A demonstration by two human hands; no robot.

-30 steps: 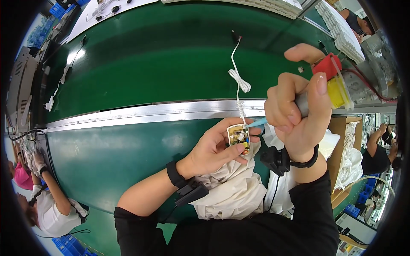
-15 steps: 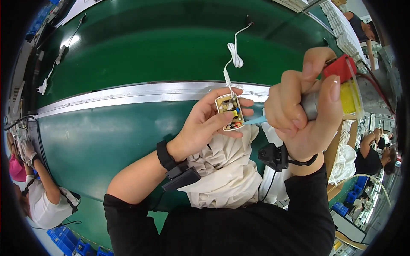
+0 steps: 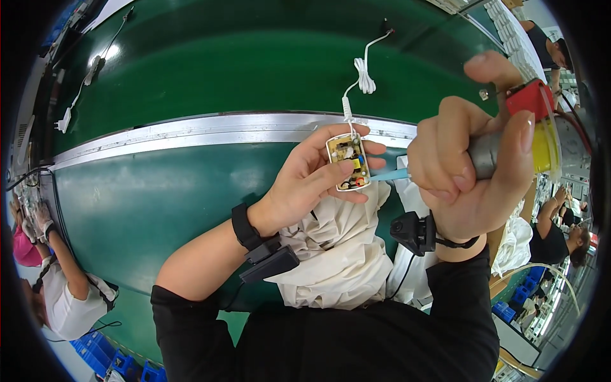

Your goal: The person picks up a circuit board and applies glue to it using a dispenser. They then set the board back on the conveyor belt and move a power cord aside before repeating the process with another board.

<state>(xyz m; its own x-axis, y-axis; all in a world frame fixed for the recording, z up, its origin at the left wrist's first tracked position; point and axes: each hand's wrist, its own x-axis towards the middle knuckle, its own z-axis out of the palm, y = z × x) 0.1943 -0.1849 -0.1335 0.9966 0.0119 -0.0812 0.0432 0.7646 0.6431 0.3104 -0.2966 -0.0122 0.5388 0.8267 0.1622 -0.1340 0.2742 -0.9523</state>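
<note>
My left hand [image 3: 297, 178] holds a white power adapter case half [image 3: 329, 155] with its circuit board [image 3: 344, 155] facing up. The thumb rests on the board and the fingers reach behind the case. A white cord [image 3: 365, 77], partly bundled, runs from the adapter's far end onto the bench. My right hand [image 3: 455, 156] is wrapped round a grey cylindrical tool [image 3: 487, 155] with a yellow band and a red part. Its index finger is raised beside the red part. A narrow light-blue tip [image 3: 389, 175] extends from this hand to the board's lower right corner; whether it touches is unclear.
White cloth [image 3: 337, 254] lies bunched below my hands. A metal rail [image 3: 210, 130] crosses the green bench. Another white corded adapter [image 3: 63, 121] lies at the far left. Other people [image 3: 73, 299] work at left and right. Blue bins [image 3: 95, 353] stand at lower left.
Both hands, the adapter and the tool appear slightly further right, as the view has shifted too. My right index finger has lifted away from the tool's red part.
</note>
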